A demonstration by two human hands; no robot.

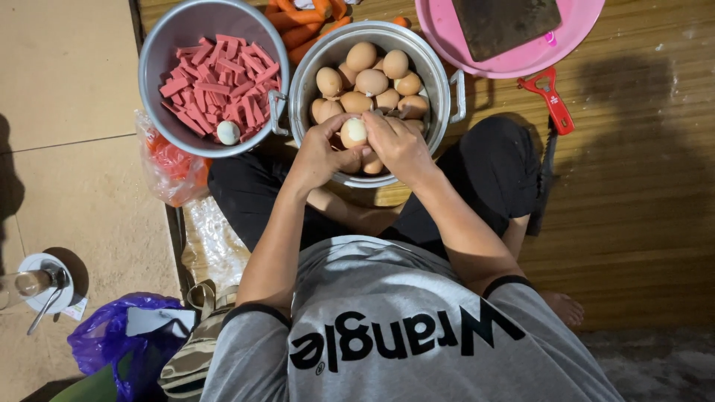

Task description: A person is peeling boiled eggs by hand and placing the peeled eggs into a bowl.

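Note:
I sit cross-legged on a woven mat, both hands over a metal pot (445, 80) of several brown boiled eggs (371, 80). My left hand (316, 154) and my right hand (399, 146) together hold one egg (354, 132) above the pot's near side; part of its shell is off and white shows. To the left stands a metal bowl (159, 41) with several pink sausage strips (216, 88) and one peeled white egg (228, 132).
A pink tray (521, 62) with a dark cleaver blade lies at the top right, a red-handled peeler (549, 98) beside it. Carrots (302, 22) lie behind the pots. An orange plastic bag (173, 168), a purple bag (112, 339) and a glass on a saucer (30, 284) sit at the left.

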